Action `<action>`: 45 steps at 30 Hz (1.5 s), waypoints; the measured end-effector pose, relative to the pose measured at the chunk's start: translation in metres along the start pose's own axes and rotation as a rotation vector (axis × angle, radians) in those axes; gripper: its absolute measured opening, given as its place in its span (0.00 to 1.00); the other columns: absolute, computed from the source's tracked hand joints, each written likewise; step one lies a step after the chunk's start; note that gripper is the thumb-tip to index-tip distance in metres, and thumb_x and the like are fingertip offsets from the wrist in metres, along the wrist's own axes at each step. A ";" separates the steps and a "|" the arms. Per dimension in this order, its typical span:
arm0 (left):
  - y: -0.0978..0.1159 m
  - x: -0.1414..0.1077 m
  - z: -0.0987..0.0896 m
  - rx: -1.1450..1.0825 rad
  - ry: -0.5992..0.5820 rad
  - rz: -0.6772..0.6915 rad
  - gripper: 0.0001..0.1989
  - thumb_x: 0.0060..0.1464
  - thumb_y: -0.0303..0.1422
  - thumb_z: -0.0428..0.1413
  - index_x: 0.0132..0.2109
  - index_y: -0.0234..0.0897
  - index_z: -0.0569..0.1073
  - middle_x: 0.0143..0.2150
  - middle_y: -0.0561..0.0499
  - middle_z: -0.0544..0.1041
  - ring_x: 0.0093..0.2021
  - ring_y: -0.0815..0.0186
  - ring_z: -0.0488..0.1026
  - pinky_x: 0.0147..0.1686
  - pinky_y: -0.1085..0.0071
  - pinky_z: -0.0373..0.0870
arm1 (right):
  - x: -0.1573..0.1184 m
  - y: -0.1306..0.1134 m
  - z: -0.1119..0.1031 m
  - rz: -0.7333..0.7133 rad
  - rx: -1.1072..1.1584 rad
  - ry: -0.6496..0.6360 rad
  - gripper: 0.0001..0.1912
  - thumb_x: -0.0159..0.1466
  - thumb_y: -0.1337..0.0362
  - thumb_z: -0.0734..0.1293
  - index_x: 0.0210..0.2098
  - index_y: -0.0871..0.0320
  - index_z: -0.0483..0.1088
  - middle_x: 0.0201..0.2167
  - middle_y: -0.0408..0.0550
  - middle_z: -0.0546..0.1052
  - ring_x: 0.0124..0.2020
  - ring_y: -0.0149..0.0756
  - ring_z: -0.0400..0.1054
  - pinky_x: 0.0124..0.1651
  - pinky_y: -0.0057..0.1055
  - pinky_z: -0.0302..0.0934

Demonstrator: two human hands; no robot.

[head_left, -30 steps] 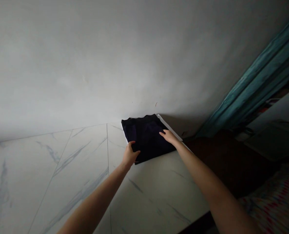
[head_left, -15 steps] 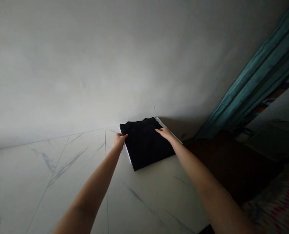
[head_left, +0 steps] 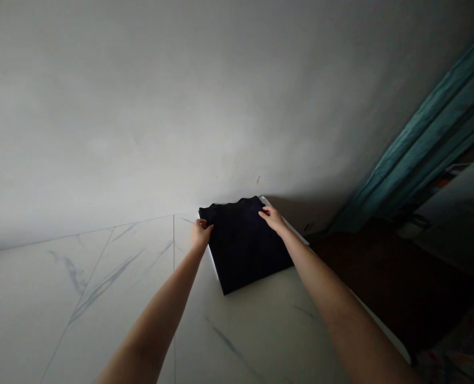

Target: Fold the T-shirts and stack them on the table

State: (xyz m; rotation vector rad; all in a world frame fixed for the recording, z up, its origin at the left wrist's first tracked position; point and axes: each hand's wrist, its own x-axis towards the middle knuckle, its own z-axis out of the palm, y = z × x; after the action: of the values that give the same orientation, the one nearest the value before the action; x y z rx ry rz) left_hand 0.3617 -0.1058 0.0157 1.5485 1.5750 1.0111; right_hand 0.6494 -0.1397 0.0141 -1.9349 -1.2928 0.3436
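A black cloth (head_left: pixel 247 248) lies flat over a white board or sheet (head_left: pixel 304 238), whose edges show along its left and right sides. Its far edge is wavy and lies close to the wall. My left hand (head_left: pixel 201 232) pinches the cloth at its left edge, near the far corner. At the far right corner, my right hand (head_left: pixel 272 217) has its thumb and fingers closed on the cloth.
The white marble-patterned tabletop (head_left: pixel 112 298) meets a pale grey wall (head_left: pixel 205 96) at the back. A teal curtain (head_left: pixel 428 128) hangs at the right. Beyond the table's right edge is a dark floor (head_left: pixel 372 266).
The view has shifted slightly, so the cloth appears a little lower and larger. My right hand has moved slightly towards the cloth's far right corner. My left hand keeps its place at the left edge.
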 end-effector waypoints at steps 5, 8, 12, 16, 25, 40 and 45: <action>-0.002 -0.004 -0.004 0.142 0.081 0.131 0.12 0.50 0.32 0.61 0.41 0.39 0.69 0.41 0.47 0.73 0.44 0.59 0.73 0.46 0.64 0.67 | -0.008 -0.003 0.007 -0.006 -0.213 -0.003 0.15 0.65 0.64 0.65 0.51 0.57 0.73 0.51 0.54 0.77 0.51 0.41 0.71 0.53 0.32 0.61; 0.002 -0.002 -0.004 0.180 0.066 0.054 0.09 0.52 0.37 0.60 0.38 0.38 0.70 0.39 0.46 0.74 0.44 0.58 0.73 0.45 0.64 0.67 | -0.011 -0.008 0.010 -0.019 -0.295 0.077 0.16 0.65 0.63 0.65 0.52 0.54 0.73 0.49 0.52 0.77 0.49 0.42 0.71 0.50 0.34 0.62; 0.007 0.001 -0.005 0.171 0.044 -0.077 0.10 0.52 0.38 0.59 0.38 0.37 0.72 0.37 0.48 0.76 0.40 0.60 0.74 0.40 0.67 0.68 | -0.014 -0.011 0.013 -0.144 -0.336 0.252 0.10 0.63 0.65 0.66 0.42 0.55 0.77 0.44 0.54 0.76 0.47 0.46 0.68 0.48 0.38 0.62; 0.010 -0.001 -0.010 0.149 0.045 -0.028 0.06 0.54 0.35 0.58 0.37 0.38 0.72 0.38 0.49 0.77 0.40 0.62 0.75 0.39 0.69 0.67 | -0.015 -0.009 0.014 -0.301 -0.247 0.307 0.10 0.65 0.65 0.63 0.41 0.57 0.75 0.43 0.55 0.77 0.46 0.46 0.68 0.50 0.39 0.60; -0.005 0.005 -0.013 0.158 0.009 -0.080 0.08 0.55 0.35 0.58 0.33 0.37 0.67 0.34 0.48 0.76 0.38 0.61 0.75 0.37 0.67 0.67 | -0.017 -0.010 0.013 0.003 -0.385 0.131 0.13 0.68 0.62 0.61 0.49 0.54 0.72 0.45 0.52 0.78 0.45 0.43 0.72 0.44 0.35 0.62; -0.005 -0.121 -0.046 0.251 -0.397 0.146 0.13 0.55 0.41 0.57 0.42 0.41 0.63 0.28 0.54 0.75 0.32 0.62 0.75 0.34 0.68 0.65 | -0.088 0.021 -0.039 0.152 -0.503 0.011 0.20 0.65 0.50 0.65 0.45 0.61 0.71 0.43 0.57 0.78 0.46 0.47 0.73 0.44 0.34 0.63; -0.006 -0.140 -0.047 0.134 -0.436 0.111 0.12 0.54 0.36 0.57 0.43 0.41 0.63 0.22 0.59 0.73 0.25 0.65 0.73 0.29 0.71 0.63 | -0.113 0.023 -0.046 0.109 -0.496 0.047 0.16 0.64 0.52 0.66 0.44 0.57 0.71 0.41 0.53 0.79 0.45 0.44 0.73 0.43 0.33 0.63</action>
State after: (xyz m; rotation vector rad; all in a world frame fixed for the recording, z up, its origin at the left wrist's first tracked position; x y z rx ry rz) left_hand 0.3234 -0.2478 0.0253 1.8181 1.2815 0.5774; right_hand 0.6414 -0.2637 0.0070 -2.4159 -1.3321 0.0251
